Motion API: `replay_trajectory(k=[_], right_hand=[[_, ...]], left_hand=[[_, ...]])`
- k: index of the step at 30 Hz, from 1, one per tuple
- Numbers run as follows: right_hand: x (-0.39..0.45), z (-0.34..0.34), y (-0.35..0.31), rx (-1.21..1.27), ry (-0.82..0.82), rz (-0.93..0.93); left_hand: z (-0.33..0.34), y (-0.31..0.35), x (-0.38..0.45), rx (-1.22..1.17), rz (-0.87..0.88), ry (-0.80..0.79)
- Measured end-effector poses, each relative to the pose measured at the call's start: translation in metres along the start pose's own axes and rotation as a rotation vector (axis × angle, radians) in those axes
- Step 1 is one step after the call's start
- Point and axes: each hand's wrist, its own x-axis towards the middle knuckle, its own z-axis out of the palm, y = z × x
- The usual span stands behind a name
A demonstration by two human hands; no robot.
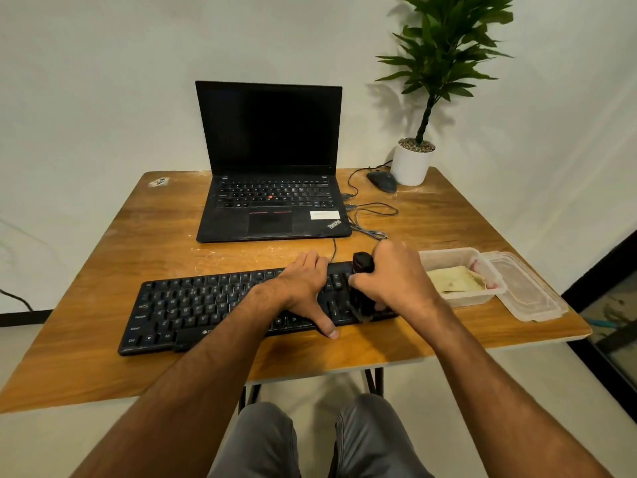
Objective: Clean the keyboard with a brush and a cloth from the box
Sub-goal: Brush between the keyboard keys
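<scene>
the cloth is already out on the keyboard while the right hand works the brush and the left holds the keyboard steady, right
Not quite: the cloth is in the box, as the head view shows. The right hand does work the brush, and the left hand rests on the keyboard.

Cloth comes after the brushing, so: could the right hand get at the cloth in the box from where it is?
Probably yes. The cloth lies in the open box, lid set aside, just right of the right hand. But that hand grips the brush, so it must put it down first.
</scene>
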Motion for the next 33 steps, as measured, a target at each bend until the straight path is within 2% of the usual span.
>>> replay_trajectory(k=[3,10,12,17,20,24,30,33], right_hand=[[0.008,-0.007,-0.008,-0.018,-0.056,-0.003],[0.037,0.012,-0.017,0.108,0.175,0.021],[0.035,0.012,-0.014,0.113,0.188,0.01],[-0.001,0.001,0.0,-0.019,0.016,-0.064],[-0.001,-0.018,0.005,-0.013,-0.081,-0.058],[0.011,-0.02,-0.002,0.103,0.02,-0.12],[-0.006,-0.004,-0.009,-0.113,-0.087,-0.252],[-0.017,-0.013,0.003,-0.134,-0.188,-0.231]], left_hand=[[-0.002,-0.002,0.0,0.002,-0.003,0.006],[-0.001,0.001,-0.002,0.0,0.005,0.014],[-0.001,-0.001,-0.001,-0.008,0.005,0.017],[0.001,-0.002,0.002,-0.007,0.002,0.001],[-0.001,-0.003,0.003,-0.006,-0.001,-0.005],[0.0,-0.004,0.002,-0.007,0.014,0.003],[0.001,-0.005,0.003,-0.005,0.015,0.012],[0.001,-0.005,0.003,-0.012,0.018,-0.005]])
